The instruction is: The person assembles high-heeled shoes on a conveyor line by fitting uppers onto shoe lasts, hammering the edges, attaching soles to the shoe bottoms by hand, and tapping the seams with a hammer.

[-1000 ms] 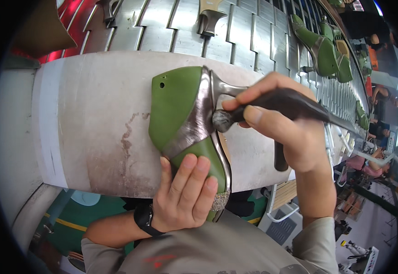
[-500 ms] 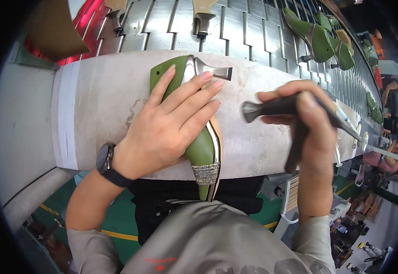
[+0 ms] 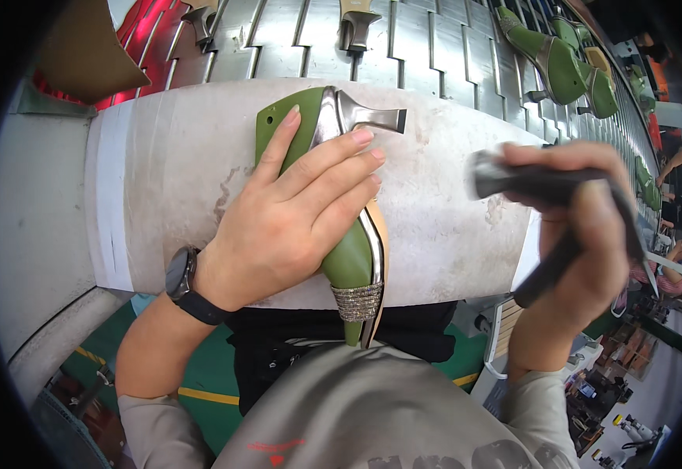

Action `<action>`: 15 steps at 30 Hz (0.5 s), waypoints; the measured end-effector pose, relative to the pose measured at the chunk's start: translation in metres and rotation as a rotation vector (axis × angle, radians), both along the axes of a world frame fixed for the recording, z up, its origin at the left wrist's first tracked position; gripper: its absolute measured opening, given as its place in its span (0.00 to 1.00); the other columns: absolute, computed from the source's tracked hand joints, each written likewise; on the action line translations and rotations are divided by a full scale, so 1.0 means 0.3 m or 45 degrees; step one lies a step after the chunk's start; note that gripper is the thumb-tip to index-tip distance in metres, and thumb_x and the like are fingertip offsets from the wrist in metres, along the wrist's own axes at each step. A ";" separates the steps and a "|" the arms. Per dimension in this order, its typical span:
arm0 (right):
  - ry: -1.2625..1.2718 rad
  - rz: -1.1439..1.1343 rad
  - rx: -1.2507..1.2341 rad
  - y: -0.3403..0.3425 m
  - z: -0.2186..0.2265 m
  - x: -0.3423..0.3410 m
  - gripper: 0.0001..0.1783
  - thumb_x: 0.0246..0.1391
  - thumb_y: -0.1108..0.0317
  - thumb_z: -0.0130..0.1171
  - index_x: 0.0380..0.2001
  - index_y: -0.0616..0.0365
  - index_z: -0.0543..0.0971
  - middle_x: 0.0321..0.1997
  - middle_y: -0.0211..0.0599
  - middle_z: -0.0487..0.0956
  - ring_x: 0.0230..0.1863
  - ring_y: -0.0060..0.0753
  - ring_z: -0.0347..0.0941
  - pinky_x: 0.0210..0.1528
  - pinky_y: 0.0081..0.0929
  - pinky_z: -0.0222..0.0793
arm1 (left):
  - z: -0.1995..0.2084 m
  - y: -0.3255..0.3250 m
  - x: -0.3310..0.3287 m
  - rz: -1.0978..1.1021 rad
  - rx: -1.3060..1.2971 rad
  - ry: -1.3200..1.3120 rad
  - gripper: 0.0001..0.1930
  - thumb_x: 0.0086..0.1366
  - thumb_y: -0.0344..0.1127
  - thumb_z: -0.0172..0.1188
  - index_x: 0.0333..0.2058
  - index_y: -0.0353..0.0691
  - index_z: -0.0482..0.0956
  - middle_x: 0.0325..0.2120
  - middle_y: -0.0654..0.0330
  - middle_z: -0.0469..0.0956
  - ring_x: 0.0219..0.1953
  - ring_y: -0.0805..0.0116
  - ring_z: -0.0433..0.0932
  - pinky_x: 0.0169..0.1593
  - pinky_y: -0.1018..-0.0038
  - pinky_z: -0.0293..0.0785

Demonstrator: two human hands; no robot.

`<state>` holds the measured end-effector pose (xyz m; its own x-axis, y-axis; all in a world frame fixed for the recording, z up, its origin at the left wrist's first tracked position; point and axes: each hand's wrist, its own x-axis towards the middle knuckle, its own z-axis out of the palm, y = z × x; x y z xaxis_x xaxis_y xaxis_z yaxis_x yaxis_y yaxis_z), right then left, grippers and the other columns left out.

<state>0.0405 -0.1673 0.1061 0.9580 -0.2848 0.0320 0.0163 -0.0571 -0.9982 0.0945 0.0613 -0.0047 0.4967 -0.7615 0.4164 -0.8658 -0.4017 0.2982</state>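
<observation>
A high-heeled sandal (image 3: 370, 234) with silver straps, one a glittering band, lies on its side on a green shoe last (image 3: 347, 262). Its silver heel (image 3: 380, 119) points right. My left hand (image 3: 286, 207) is laid over the middle of the sandal and last, fingers reaching across toward the heel; its thumb is hidden. To the right, in the air above the bench, my right hand (image 3: 583, 203) is closed round a dark hammer (image 3: 540, 184) with a flared face. Hand and hammer are blurred by motion, and the hammer stands apart from the sandal.
The pale, stained bench top (image 3: 177, 187) lies under the sandal. Beyond it runs a metal slat conveyor (image 3: 294, 39) carrying more heels and green lasts (image 3: 548, 62). A brown curved panel (image 3: 83, 51) hangs at the far left. Other people are at the far right.
My right hand has swung the hammer to the right, farther from the sandal. My left hand and the sandal have stayed almost in place.
</observation>
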 end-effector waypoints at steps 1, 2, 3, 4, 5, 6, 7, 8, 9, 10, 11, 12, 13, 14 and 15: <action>-0.041 -0.213 0.289 0.046 0.008 -0.015 0.19 0.63 0.59 0.51 0.39 0.69 0.79 0.40 0.57 0.87 0.43 0.38 0.86 0.51 0.33 0.81 | 0.007 -0.004 -0.001 -0.001 -0.002 -0.002 0.21 0.63 0.27 0.64 0.56 0.37 0.80 0.63 0.56 0.78 0.71 0.55 0.71 0.75 0.36 0.54; 0.094 0.191 -0.422 -0.044 -0.043 -0.009 0.16 0.61 0.62 0.56 0.38 0.68 0.79 0.42 0.56 0.87 0.41 0.38 0.85 0.49 0.31 0.81 | 0.011 -0.008 -0.004 -0.003 -0.003 -0.006 0.21 0.63 0.27 0.64 0.56 0.37 0.80 0.63 0.56 0.78 0.71 0.55 0.71 0.75 0.36 0.54; 0.326 0.544 -0.317 -0.041 -0.122 0.002 0.15 0.59 0.63 0.62 0.39 0.67 0.80 0.43 0.54 0.88 0.41 0.38 0.85 0.48 0.31 0.81 | 0.009 -0.014 -0.004 -0.009 0.002 -0.009 0.21 0.63 0.27 0.64 0.56 0.37 0.80 0.63 0.56 0.78 0.71 0.55 0.71 0.75 0.36 0.54; 0.366 0.450 0.042 -0.035 -0.162 0.025 0.12 0.58 0.66 0.69 0.38 0.65 0.84 0.34 0.35 0.86 0.36 0.22 0.79 0.41 0.23 0.75 | 0.004 -0.005 -0.004 0.001 0.012 -0.017 0.21 0.63 0.27 0.63 0.56 0.37 0.79 0.63 0.55 0.78 0.71 0.54 0.71 0.76 0.36 0.53; 0.450 0.470 0.119 -0.040 -0.169 0.055 0.12 0.59 0.66 0.69 0.39 0.65 0.84 0.34 0.35 0.86 0.35 0.22 0.79 0.41 0.22 0.75 | 0.001 0.000 -0.004 0.010 0.023 -0.028 0.21 0.63 0.27 0.63 0.56 0.37 0.79 0.63 0.55 0.78 0.71 0.54 0.71 0.76 0.37 0.53; 0.452 0.486 0.161 -0.039 -0.169 0.068 0.12 0.60 0.66 0.69 0.39 0.65 0.83 0.34 0.35 0.86 0.35 0.21 0.79 0.41 0.22 0.75 | 0.005 0.000 -0.003 0.004 0.025 -0.035 0.21 0.63 0.27 0.63 0.56 0.37 0.79 0.63 0.55 0.78 0.71 0.54 0.71 0.76 0.37 0.53; 0.454 0.500 0.201 -0.037 -0.169 0.068 0.12 0.61 0.66 0.69 0.39 0.65 0.83 0.34 0.35 0.86 0.35 0.21 0.79 0.41 0.22 0.75 | 0.008 0.000 -0.002 0.007 0.039 -0.036 0.21 0.64 0.27 0.62 0.56 0.37 0.79 0.62 0.55 0.78 0.71 0.54 0.71 0.76 0.37 0.53; 0.445 0.492 0.201 -0.036 -0.168 0.052 0.12 0.61 0.66 0.69 0.39 0.65 0.83 0.34 0.35 0.86 0.35 0.21 0.79 0.41 0.22 0.75 | 0.015 -0.001 -0.003 0.009 0.052 -0.038 0.20 0.64 0.28 0.62 0.56 0.36 0.79 0.62 0.54 0.78 0.70 0.54 0.72 0.76 0.37 0.53; 0.430 0.437 0.167 -0.038 -0.176 0.037 0.11 0.61 0.66 0.69 0.40 0.65 0.83 0.35 0.36 0.87 0.36 0.21 0.80 0.41 0.21 0.75 | 0.023 -0.005 -0.004 0.010 0.051 -0.050 0.20 0.64 0.28 0.62 0.56 0.36 0.79 0.62 0.54 0.78 0.70 0.54 0.72 0.76 0.37 0.53; 0.417 0.380 0.132 -0.039 -0.186 0.019 0.11 0.61 0.67 0.69 0.40 0.65 0.83 0.35 0.36 0.87 0.36 0.21 0.80 0.41 0.21 0.76 | 0.029 -0.013 -0.010 -0.029 0.067 -0.066 0.20 0.64 0.29 0.61 0.56 0.36 0.79 0.62 0.54 0.78 0.70 0.54 0.72 0.76 0.37 0.53; 0.334 0.387 0.007 -0.053 -0.199 -0.011 0.12 0.60 0.69 0.70 0.41 0.66 0.83 0.38 0.38 0.88 0.37 0.22 0.81 0.43 0.23 0.77 | 0.034 -0.024 -0.018 -0.067 0.083 -0.080 0.20 0.65 0.30 0.61 0.56 0.37 0.79 0.61 0.54 0.78 0.70 0.55 0.73 0.76 0.37 0.53; 0.263 0.421 -0.115 -0.062 -0.193 -0.034 0.11 0.60 0.70 0.69 0.42 0.67 0.83 0.39 0.39 0.88 0.39 0.24 0.82 0.44 0.24 0.77 | 0.039 -0.038 -0.040 -0.078 0.028 -0.120 0.17 0.64 0.31 0.61 0.51 0.37 0.82 0.56 0.55 0.82 0.65 0.58 0.78 0.75 0.41 0.58; 0.207 0.434 -0.248 -0.074 -0.168 -0.076 0.11 0.60 0.72 0.69 0.43 0.67 0.83 0.41 0.41 0.88 0.41 0.25 0.83 0.46 0.25 0.78 | 0.035 -0.037 -0.043 -0.080 0.020 -0.107 0.17 0.64 0.31 0.61 0.51 0.37 0.82 0.56 0.55 0.82 0.65 0.58 0.78 0.75 0.41 0.58; 0.128 0.383 -0.292 -0.081 -0.128 -0.117 0.13 0.61 0.69 0.68 0.43 0.67 0.81 0.43 0.46 0.88 0.43 0.30 0.84 0.48 0.28 0.79 | 0.029 -0.033 -0.033 -0.146 0.019 -0.080 0.14 0.64 0.31 0.61 0.48 0.38 0.83 0.53 0.56 0.83 0.62 0.59 0.80 0.74 0.44 0.61; 0.042 0.334 -0.333 -0.076 -0.089 -0.152 0.14 0.62 0.66 0.68 0.44 0.67 0.80 0.44 0.51 0.87 0.45 0.35 0.85 0.51 0.32 0.81 | 0.024 -0.029 -0.025 -0.211 0.023 -0.059 0.12 0.63 0.31 0.61 0.45 0.38 0.83 0.50 0.57 0.85 0.60 0.61 0.81 0.73 0.47 0.64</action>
<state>-0.0050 -0.1902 0.0794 0.9991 -0.0157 0.0390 0.0322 -0.3085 -0.9507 0.0869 0.0527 0.0026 0.3447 -0.8387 0.4217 -0.9332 -0.2575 0.2506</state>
